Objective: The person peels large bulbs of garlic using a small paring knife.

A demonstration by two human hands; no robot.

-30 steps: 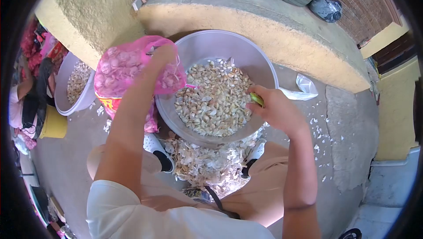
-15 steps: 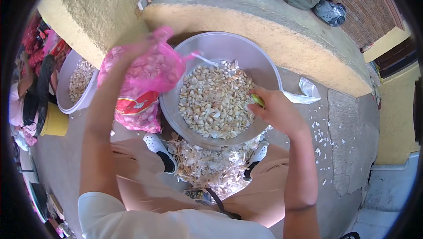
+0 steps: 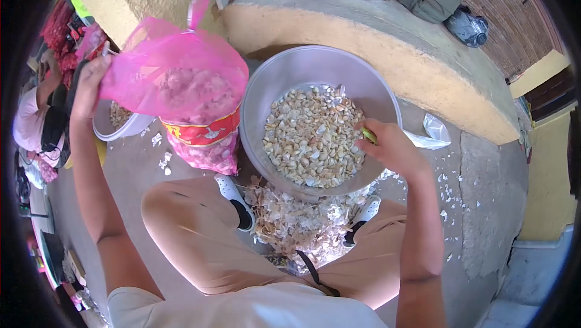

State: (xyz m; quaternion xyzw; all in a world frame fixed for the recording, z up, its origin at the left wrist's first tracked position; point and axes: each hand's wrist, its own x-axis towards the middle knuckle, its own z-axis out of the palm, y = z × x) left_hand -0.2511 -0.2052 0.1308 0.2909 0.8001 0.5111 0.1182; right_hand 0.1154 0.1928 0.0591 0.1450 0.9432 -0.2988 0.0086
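Note:
My left hand grips the top edge of a pink mesh bag full of garlic and holds it stretched up and to the left. The bag's lower part, with a red label, rests on the ground beside a large grey bowl. Peeled garlic cloves fill the bowl's bottom. My right hand rests on the bowl's right rim, closed around a small green-handled tool. A heap of garlic skins lies between my feet.
A second bowl with garlic stands at the left, partly behind the bag. Another person sits at the far left edge. A curved concrete ledge with bags and bottles runs behind the bowl. A white plastic bag lies to the right.
My left hand has pulled the pink bag's top away from the bowl, up and out to the left, stretching the bag open. My right hand stays on the rim.

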